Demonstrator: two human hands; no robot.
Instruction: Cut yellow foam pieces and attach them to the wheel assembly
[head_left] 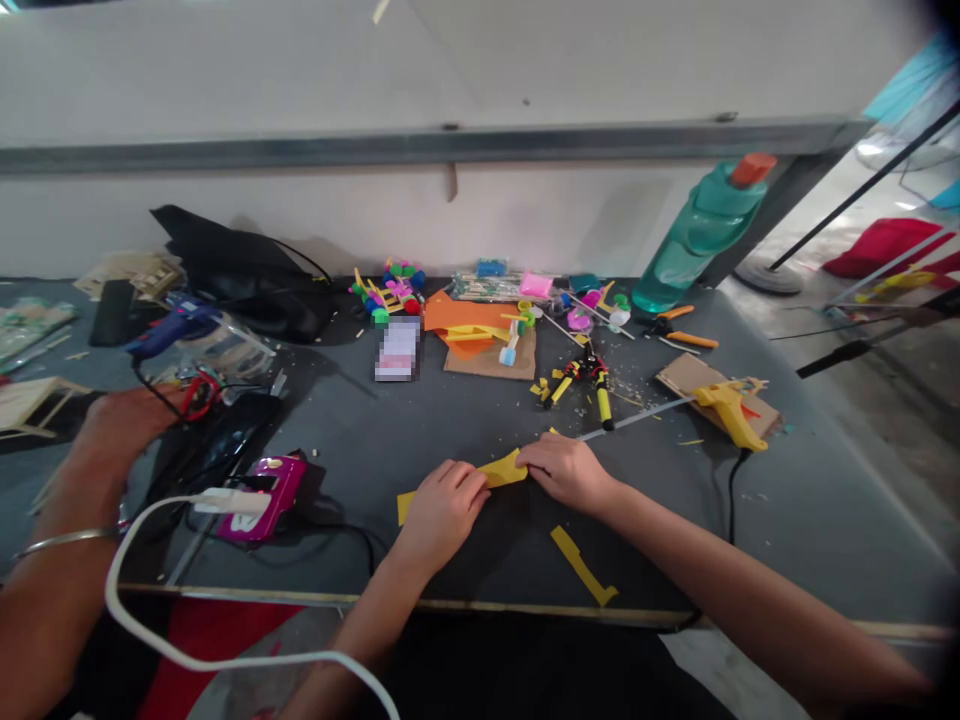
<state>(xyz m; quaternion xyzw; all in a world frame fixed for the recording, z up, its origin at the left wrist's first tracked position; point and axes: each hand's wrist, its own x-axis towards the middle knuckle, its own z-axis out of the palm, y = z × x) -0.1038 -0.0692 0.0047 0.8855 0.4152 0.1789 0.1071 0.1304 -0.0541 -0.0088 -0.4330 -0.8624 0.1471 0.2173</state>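
Observation:
A yellow paper strip (pixel 502 470) runs across the dark tabletop under both of my hands. My left hand (pixel 444 508) presses over its middle with bent fingers, and the strip's left end sticks out past the knuckles. The right end is pinched by my right hand (pixel 568 472), whose fingers are curled together. Nearer the table's front edge lies a narrow yellow paper offcut (pixel 581 565) with notched edges, apart from both hands. Just beyond my right hand rest red-and-yellow-handled pliers (pixel 592 378) among small yellow scraps.
A yellow glue gun (pixel 727 410) with a long glue stick lies on cardboard at right. Behind stand a teal bottle (pixel 694 240) and orange paper (pixel 457 325). At left are a pink power adapter (pixel 274 495), a white cable (pixel 120 570), a blue glue gun (pixel 176 325) and another person's hand (pixel 135 420).

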